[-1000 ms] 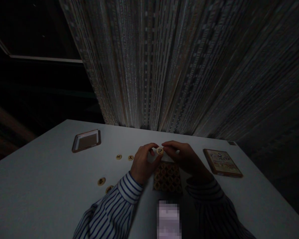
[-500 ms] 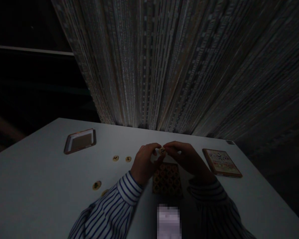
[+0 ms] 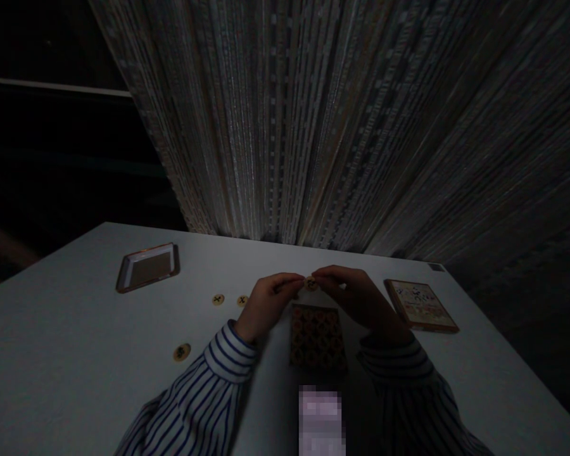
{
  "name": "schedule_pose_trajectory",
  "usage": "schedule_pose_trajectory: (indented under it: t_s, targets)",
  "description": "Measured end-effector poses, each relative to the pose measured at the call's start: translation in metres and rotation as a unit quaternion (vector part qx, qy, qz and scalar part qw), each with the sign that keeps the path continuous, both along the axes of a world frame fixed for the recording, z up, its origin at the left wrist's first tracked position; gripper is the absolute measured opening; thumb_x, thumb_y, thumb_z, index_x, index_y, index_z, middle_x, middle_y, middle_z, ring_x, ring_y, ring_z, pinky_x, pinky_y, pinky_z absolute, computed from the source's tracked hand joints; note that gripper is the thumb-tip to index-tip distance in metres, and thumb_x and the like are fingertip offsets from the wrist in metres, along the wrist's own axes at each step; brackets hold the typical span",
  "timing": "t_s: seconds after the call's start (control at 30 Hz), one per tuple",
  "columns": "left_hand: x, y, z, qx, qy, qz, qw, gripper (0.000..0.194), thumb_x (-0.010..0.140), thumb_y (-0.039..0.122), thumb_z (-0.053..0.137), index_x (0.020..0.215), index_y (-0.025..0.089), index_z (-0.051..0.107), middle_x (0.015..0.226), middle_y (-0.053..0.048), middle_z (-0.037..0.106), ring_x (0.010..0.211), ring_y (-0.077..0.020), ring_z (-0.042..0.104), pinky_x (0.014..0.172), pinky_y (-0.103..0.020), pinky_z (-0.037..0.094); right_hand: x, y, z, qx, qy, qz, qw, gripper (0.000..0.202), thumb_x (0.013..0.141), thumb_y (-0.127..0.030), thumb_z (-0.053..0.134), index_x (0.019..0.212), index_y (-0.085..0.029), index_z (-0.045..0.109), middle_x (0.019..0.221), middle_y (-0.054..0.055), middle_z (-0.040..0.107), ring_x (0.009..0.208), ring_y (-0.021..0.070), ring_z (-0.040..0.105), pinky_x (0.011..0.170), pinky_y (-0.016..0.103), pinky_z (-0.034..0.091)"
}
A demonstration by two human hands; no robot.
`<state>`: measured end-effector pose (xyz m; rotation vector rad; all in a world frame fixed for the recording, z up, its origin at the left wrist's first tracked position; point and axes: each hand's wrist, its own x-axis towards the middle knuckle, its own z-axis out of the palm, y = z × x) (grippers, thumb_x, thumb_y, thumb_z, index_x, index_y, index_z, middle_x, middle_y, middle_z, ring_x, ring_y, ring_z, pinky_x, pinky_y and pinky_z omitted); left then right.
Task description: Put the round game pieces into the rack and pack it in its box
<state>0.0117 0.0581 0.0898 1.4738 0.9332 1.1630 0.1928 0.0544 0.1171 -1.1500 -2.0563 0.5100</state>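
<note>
Our left hand (image 3: 270,303) shifts its grip, baring more of the round piece (image 3: 310,284)! We and our right hand (image 3: 358,294) pinch its edges, twelve o'clock from the packed box (image 3: 291,335).

The white surface (image 3: 80,361) is occupied at the far left by a shallow tray (image 3: 149,270). Two round pieces (image 3: 218,299) are laid near each other toward the middle, a third piece (image 3: 182,352) closer to the front. A filled box (image 3: 316,307) is placed centrally; a flat, picture-faced case (image 3: 422,305) is set at the right.
</note>
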Motion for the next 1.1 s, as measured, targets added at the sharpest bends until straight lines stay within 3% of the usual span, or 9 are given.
schedule_pose_trajectory:
  t_s: [0.37,0.7,1.1]
  targets:
    - [0.0009,-0.0038,0.0083,-0.126,-0.044,-0.032,0.991,0.026,0.067,0.029,0.065,0.086,0.013,0.071,0.074,-0.005,0.068,0.057,-0.0087,0.050,0.055,-0.021,0.041,-0.0050,-0.0010,-0.0029,0.010,-0.008,0.016,1.000,0.017,0.083,-0.026,0.050,0.088,-0.018,0.064,0.077,0.001,0.068,0.066,0.0117,0.060,0.060,0.022,0.045]
    - [-0.0007,-0.0018,0.0040,-0.132,-0.050,-0.029,0.990,0.027,0.066,0.031,0.066,0.087,0.014,0.071,0.069,-0.003,0.066,0.059,-0.0099,0.051,0.059,-0.022,0.041,-0.0072,-0.0067,0.0019,0.021,-0.029,0.054,0.998,0.019,0.083,-0.029,0.052,0.095,-0.019,0.062,0.083,0.002,0.067,0.070,0.0108,0.058,0.062,0.021,0.044]
    - [0.0009,-0.0013,0.0027,-0.155,-0.060,-0.029,0.986,0.024,0.064,0.028,0.067,0.082,0.012,0.070,0.065,-0.001,0.063,0.055,-0.0078,0.049,0.055,-0.020,0.040,-0.0077,-0.0044,-0.0016,0.113,-0.093,0.056,0.988,0.019,0.081,-0.029,0.054,0.096,-0.017,0.060,0.084,0.006,0.064,0.078,0.0157,0.056,0.069,0.030,0.045]
